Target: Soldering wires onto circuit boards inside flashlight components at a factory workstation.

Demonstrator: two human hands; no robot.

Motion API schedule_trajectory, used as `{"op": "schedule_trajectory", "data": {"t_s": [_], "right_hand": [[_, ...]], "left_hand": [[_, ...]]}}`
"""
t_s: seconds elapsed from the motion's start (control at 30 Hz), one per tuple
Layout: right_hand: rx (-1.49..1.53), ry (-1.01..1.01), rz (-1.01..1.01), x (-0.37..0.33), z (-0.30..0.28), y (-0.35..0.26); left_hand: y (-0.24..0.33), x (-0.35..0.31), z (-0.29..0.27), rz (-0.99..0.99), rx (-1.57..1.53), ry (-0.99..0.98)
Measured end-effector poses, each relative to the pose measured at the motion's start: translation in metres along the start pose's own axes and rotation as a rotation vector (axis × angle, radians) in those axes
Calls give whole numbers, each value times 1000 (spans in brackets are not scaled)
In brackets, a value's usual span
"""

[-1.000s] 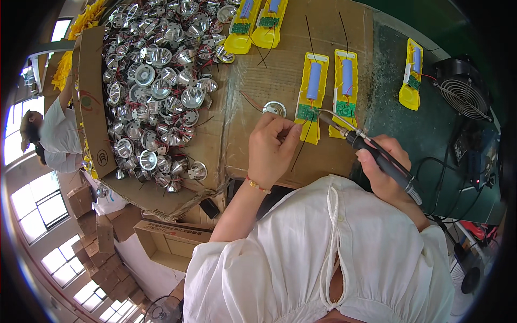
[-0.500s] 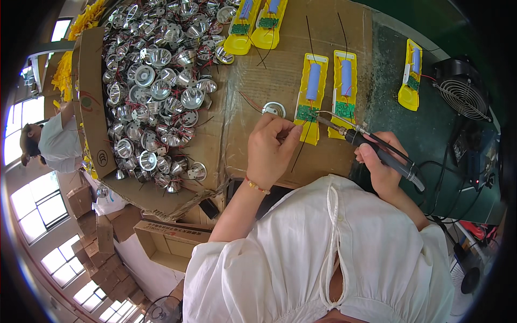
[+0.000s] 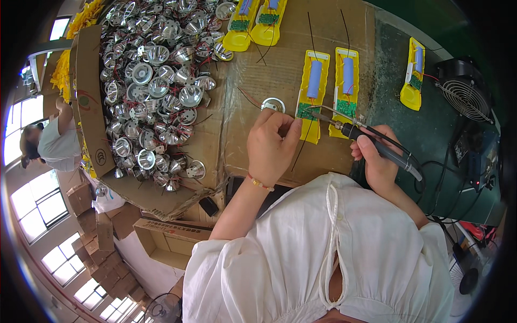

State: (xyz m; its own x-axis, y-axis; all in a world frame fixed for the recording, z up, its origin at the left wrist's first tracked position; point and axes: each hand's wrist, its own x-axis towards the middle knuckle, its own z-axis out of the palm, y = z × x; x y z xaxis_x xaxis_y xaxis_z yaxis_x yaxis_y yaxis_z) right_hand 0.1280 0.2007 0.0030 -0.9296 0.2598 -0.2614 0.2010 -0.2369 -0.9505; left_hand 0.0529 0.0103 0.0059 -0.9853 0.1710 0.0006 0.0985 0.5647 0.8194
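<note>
My right hand (image 3: 379,156) grips a soldering iron (image 3: 385,151) by its dark handle. The iron's tip meets the green circuit board (image 3: 306,111) in a yellow casing (image 3: 309,132) with a blue cylindrical battery (image 3: 314,81). A thin feed tube along the iron also reaches this board. My left hand (image 3: 273,141) is closed in a pinch at the board's left edge; what its fingertips hold is too small to make out. Just beyond its knuckles lies a silver reflector cup (image 3: 273,103) with thin wires. A second yellow casing (image 3: 339,126) with a battery lies alongside on the right.
Many silver reflectors (image 3: 159,86) fill a cardboard box (image 3: 89,107) on the left. Two yellow casings (image 3: 237,40) lie at the far edge; another casing (image 3: 411,97) lies right, beside a black fan (image 3: 463,89). Cables (image 3: 441,177) run down the right side. A person (image 3: 56,140) is at far left.
The soldering iron and my right hand have shifted slightly left and down. My left hand stays pinched at nearly the same spot. The whole view has tilted a little.
</note>
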Motion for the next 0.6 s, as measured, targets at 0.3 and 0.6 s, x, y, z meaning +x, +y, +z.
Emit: {"op": "schedule_trajectory", "data": {"t_s": [0.3, 0.6], "right_hand": [[-55, 5, 20, 0, 1, 1], [54, 62, -103, -3, -10, -3]], "left_hand": [[-2, 2, -1, -3, 6, -26], [-1, 3, -2, -22, 18, -31]]}}
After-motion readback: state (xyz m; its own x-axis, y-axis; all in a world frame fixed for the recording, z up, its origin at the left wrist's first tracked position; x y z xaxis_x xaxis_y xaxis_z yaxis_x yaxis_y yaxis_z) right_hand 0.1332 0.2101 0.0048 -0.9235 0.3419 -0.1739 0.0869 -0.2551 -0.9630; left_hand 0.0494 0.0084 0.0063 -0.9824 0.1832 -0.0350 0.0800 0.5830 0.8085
